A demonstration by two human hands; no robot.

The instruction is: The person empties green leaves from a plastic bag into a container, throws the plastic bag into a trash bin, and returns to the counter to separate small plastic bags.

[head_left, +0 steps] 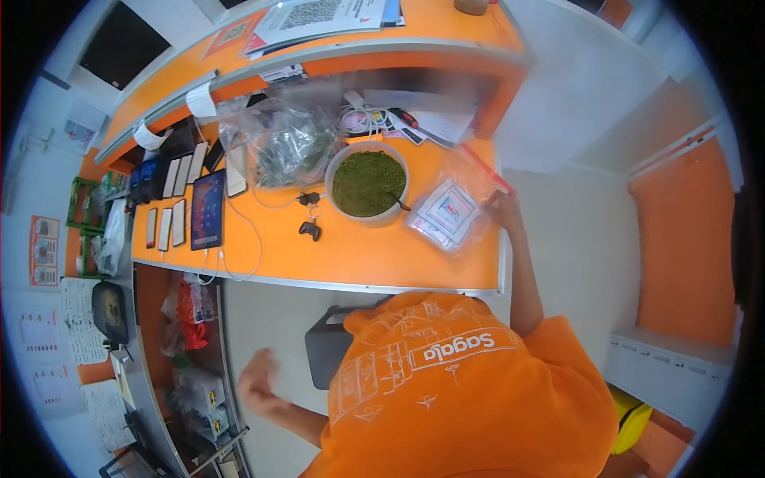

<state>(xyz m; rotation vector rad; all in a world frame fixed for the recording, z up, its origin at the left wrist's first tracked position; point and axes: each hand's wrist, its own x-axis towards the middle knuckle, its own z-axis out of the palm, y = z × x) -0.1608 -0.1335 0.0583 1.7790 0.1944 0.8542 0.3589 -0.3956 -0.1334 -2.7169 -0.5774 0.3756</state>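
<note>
My right hand pinches the upper right corner of a clear zip bag with a red zip strip. White printed packets or labels show in the bag, which lies on the orange counter. Just left of the bag stands a clear plastic tub of green ground powder, with a dark spoon handle sticking out at its right side. My left hand is in the air below the counter's front edge, away from the things on it. Motion blurs its fingers.
A crumpled clear plastic bag sits behind the tub. Keys with a controller-shaped fob, a tablet with cables, and several phones lie to the left. A screwdriver lies at the back. A dark grey seat stands below.
</note>
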